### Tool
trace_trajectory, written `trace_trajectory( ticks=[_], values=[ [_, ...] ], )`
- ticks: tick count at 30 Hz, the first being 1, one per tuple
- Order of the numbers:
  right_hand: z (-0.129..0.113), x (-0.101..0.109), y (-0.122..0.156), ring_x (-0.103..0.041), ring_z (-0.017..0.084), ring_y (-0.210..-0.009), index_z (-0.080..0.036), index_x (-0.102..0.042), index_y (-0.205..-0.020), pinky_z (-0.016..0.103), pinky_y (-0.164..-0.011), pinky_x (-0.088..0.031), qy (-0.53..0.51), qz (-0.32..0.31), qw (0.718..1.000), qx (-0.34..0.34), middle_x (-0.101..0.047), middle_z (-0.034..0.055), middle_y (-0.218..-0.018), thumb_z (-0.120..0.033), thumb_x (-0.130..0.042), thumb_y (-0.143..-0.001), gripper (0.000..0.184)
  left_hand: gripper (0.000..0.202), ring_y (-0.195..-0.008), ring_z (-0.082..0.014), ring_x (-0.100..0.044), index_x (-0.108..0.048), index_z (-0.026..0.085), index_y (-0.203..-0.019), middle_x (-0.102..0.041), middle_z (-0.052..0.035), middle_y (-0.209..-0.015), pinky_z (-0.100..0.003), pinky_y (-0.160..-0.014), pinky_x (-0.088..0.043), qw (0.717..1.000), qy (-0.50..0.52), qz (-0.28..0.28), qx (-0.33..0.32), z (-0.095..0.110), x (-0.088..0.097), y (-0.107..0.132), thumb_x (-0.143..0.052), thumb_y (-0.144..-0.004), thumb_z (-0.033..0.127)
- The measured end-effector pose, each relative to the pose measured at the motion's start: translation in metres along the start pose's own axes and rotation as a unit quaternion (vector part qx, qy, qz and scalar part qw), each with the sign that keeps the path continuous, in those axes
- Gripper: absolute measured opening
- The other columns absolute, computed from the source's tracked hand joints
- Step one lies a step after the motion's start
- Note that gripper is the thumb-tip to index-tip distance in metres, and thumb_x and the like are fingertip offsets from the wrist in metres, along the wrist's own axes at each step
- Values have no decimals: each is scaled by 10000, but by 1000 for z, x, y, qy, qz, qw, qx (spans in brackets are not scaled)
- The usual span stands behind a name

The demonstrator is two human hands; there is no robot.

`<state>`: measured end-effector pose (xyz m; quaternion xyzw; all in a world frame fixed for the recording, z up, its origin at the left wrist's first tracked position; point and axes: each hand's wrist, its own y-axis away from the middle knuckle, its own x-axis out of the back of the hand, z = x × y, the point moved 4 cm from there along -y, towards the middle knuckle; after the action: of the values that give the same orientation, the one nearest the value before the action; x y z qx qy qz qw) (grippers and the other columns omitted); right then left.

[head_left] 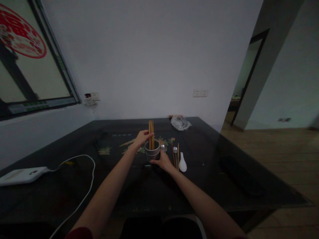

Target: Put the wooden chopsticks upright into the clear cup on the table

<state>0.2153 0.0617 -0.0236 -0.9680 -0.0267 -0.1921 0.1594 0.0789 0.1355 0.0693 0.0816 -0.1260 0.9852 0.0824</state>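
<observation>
My left hand (143, 137) is closed on a bundle of wooden chopsticks (151, 136), which stand upright with their lower ends inside a dark cup with a pale rim (152, 154). Around the cup's right side and base wraps my right hand (163, 161), steadying it on the table. Just behind that hand lies a shiny rounded metal piece (163, 147), partly hidden. To the right of the cup, a metal spoon (175, 151) rests between two chopsticks (178, 156), and a white soup spoon (182, 164) lies beside them.
The dark glossy table (211, 186) has printed flowers. A crumpled clear plastic bag (180, 122) lies at the back by the wall. At left, a white device (23, 176) trails a white cable (92, 179) toward the front edge. A dark long object (240, 176) sits at right.
</observation>
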Motion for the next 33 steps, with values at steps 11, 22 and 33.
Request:
trace_trajectory(
  ticks=[11, 22, 33],
  values=[
    [3, -1, -1, -559, 280, -1136, -162, -497, -1206, 408, -957, -428, 11, -1, 1000, 16, -611, 128, -1203, -260, -821, -538, 748, 478, -803, -210, -650, -627, 94, -915, -687, -107, -871, -319, -726, -509, 1000, -4, -4, -13, -2, 0, 3, -724, -641, 474],
    [2, -2, -3, -483, 267, -1240, -162, -363, -1330, 397, -1026, -378, -13, -23, 999, 32, -529, 142, -1316, -222, -810, -536, 913, 279, -985, -194, -596, -583, 172, -1000, -632, -78, -1037, -344, -862, -483, 960, -72, 202, -179, 25, 32, 63, -557, -807, 372],
    [-13, 13, 0, -480, 264, -1238, -141, -359, -1350, 399, -1063, -350, -12, -76, 997, 20, -524, 149, -1314, -135, -809, -501, 961, 215, -899, -168, -626, -603, 167, -995, -646, -53, -942, -307, -837, -489, 952, -113, 173, -225, 36, 17, 97, -519, -867, 318]
  ],
)
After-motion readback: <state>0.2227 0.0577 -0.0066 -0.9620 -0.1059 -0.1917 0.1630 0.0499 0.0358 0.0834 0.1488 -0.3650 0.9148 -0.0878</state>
